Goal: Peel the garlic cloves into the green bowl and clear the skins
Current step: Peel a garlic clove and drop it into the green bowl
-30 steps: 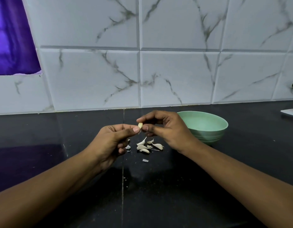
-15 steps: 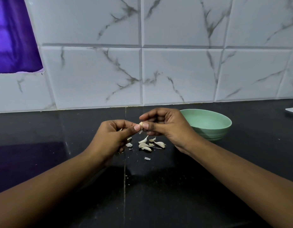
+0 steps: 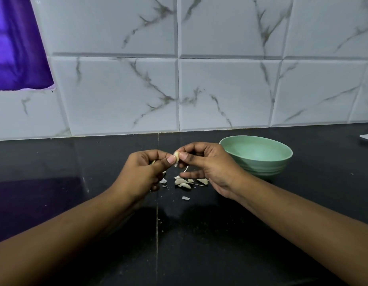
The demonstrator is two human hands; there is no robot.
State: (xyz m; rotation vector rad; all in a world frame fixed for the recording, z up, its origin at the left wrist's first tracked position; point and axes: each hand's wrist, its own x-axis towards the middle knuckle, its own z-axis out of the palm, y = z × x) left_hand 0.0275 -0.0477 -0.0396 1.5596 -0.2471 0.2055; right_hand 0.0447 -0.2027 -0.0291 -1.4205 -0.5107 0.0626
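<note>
Dim, bluish light; glossy counter (image 3: 55,203) mirrors purple glow; wide-angle bending at edges.

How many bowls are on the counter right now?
1. The green bowl stands on the dark counter, just beyond the right hand; no other bowl shows.

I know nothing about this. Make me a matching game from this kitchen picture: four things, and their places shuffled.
Things:
1 garlic clove
2 green bowl
3 loose garlic pieces
4 purple cloth

Places:
A upper left corner
B pinched between left hand and right hand
C on the black counter, below the hands
D right of the right hand

Pairs: 1-B, 2-D, 3-C, 4-A
</note>
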